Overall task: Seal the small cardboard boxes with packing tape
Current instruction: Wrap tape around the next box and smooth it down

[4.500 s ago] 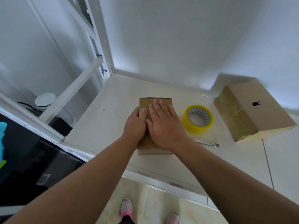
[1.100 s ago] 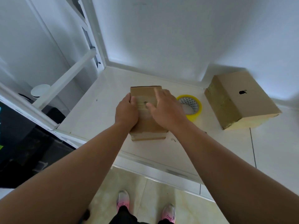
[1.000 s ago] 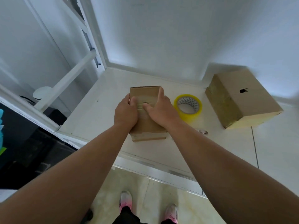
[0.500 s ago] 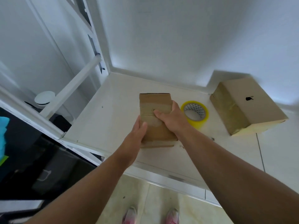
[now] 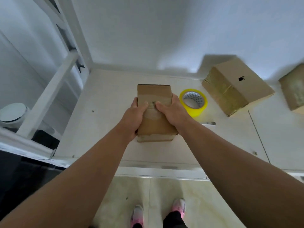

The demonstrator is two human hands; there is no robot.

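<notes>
Left hand (image 5: 133, 118), right hand (image 5: 173, 111) grip small cardboard box (image 5: 154, 91) sides, thumbs on top; yellow tape roll (image 5: 194, 111) just right.

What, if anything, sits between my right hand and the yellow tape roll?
Nothing visible does. The right hand grips the right side of the small cardboard box, and the yellow packing tape roll lies right beside that hand on the white counter.

We can read no words or numbers anywhere. The one sign is a small black apple-shaped mark (image 5: 241, 78) on the top face of the larger cardboard box (image 5: 230, 94), far right on the surface (image 5: 107, 122). A dark speck (image 5: 153, 102) on the small box (image 5: 154, 91) is too small to read.
</notes>
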